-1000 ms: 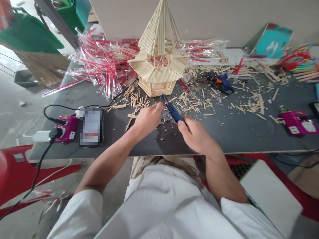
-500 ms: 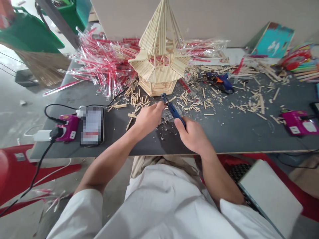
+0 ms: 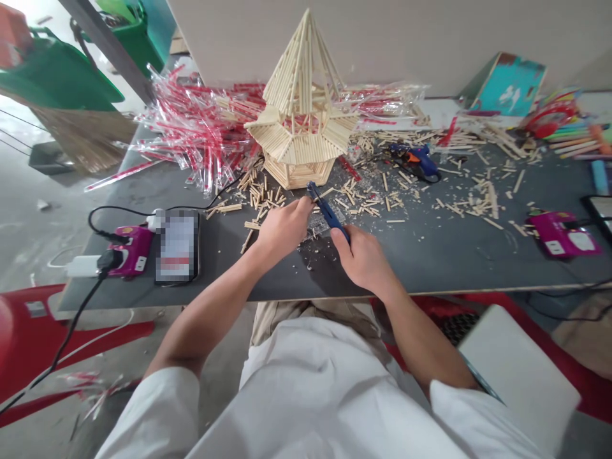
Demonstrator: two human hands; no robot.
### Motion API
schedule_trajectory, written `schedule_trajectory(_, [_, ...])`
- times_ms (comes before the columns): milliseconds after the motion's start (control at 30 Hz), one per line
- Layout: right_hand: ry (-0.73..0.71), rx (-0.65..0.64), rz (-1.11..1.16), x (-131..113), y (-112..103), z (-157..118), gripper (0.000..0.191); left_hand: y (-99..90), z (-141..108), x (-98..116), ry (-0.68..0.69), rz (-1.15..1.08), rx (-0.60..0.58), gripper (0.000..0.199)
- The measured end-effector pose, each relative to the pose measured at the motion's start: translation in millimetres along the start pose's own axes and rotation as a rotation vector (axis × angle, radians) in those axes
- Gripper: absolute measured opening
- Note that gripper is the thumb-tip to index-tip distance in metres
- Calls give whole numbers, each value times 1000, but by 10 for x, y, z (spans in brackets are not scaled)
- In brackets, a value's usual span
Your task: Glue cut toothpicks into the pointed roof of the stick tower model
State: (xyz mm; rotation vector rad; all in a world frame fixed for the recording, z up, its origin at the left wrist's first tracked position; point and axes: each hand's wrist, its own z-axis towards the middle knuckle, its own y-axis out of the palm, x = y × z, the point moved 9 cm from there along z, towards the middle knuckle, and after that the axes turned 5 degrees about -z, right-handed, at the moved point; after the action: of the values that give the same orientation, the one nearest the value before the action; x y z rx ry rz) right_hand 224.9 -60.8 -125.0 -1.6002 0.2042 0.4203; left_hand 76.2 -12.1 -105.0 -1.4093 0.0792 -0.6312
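In my right hand (image 3: pixel 366 258) is a slim tool with a blue body and metal head (image 3: pixel 329 210), apparently cutting pliers, held at a slant toward the upper left. My left hand (image 3: pixel 285 231) is closed in a pinch beside the tool's head; what its fingertips hold is too small to make out. Just beyond the tool stands a pagoda-like model (image 3: pixel 299 150) built of thin wooden sticks, with a pointed roof over a six-sided base. Short cut stick pieces (image 3: pixel 261 194) lie around its foot.
Red-and-clear plastic wrappers (image 3: pixel 191 127) heap up behind on the left. A phone (image 3: pixel 176 247) and a magenta power adapter (image 3: pixel 129 250) lie at the left. On the right are a blue glue gun (image 3: pixel 418 162), loose sticks (image 3: pixel 488 197) and another magenta adapter (image 3: pixel 564 234).
The view has shifted slightly, so the model's tip now shows. Both hands keep nearly the same pose around the blue tool.
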Motion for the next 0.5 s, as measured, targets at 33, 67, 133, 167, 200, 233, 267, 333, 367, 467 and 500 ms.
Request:
schedule_trajectory(33, [2, 0, -6, 1, 2, -1, 53, 3, 1, 0, 0, -1, 0, 30])
schedule_trajectory(67, [6, 1, -12, 2, 3, -3, 53, 5, 2, -2, -2, -2, 2, 30])
schedule_trajectory(133, [12, 1, -26, 0, 5, -4, 52, 5, 2, -9, -10, 1, 9, 31])
schedule_trajectory(167, [16, 0, -34, 0, 5, -3, 52, 5, 2, -11, -13, 4, 10, 30])
schedule_trajectory(200, [19, -3, -41, -2, 6, -1, 52, 5, 2, -11, -16, 8, 7, 30])
schedule_trajectory(233, [22, -8, -47, -4, 6, 4, 52, 2, 3, -11, -20, 13, 4, 30])
schedule_trajectory(267, [24, -14, -53, -6, 6, 10, 53, -3, 5, -11, -26, 16, -2, 30])
schedule_trajectory(333, [26, -30, -64, -11, 3, 25, 53, -12, 7, -11, -45, 15, -27, 31])
schedule_trajectory(367, [25, -39, -68, -14, 1, 33, 52, -18, 8, -8, -54, 13, -43, 32])
schedule_trajectory(467, [14, -72, -72, -26, -3, 45, 51, -40, -2, 20, -74, 16, -84, 32])
schedule_trajectory(500, [13, -83, -73, -25, -3, 46, 51, -46, -10, 32, -79, 23, -93, 32])
